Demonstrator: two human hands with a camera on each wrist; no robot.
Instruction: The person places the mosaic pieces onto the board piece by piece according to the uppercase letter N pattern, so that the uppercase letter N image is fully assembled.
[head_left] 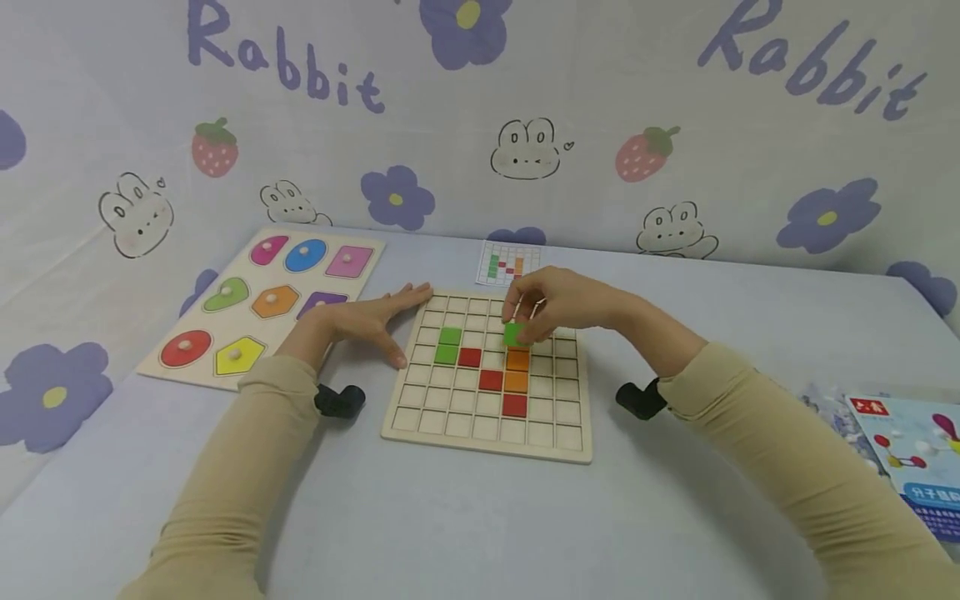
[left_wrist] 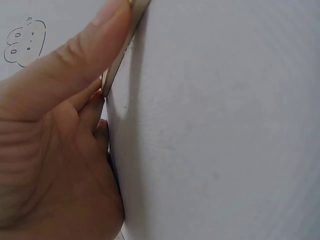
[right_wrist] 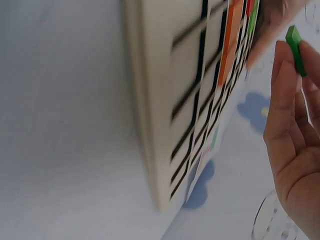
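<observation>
A wooden grid board [head_left: 487, 447] lies on the table in front of me. My right hand [head_left: 564, 300] pinches a green square tile [right_wrist: 296, 50] between thumb and fingers, raised off the board in the right wrist view. Below it in the head view, orange tiles [head_left: 516, 382] sit in one column. Red tiles [head_left: 469, 357] run diagonally, and two green tiles [head_left: 447, 344] fill cells on the left. My left hand [head_left: 360, 321] rests with fingers spread at the board's left side, its thumb touching the edge in the left wrist view.
Behind the board lies a small pattern card [head_left: 497, 265] with coloured squares. A knobbed shape puzzle [head_left: 247, 329] lies at the left. At the far right are a printed booklet [head_left: 911, 454] and a clear plastic bag [head_left: 836, 417]. A patterned cloth [head_left: 450, 108] hangs behind.
</observation>
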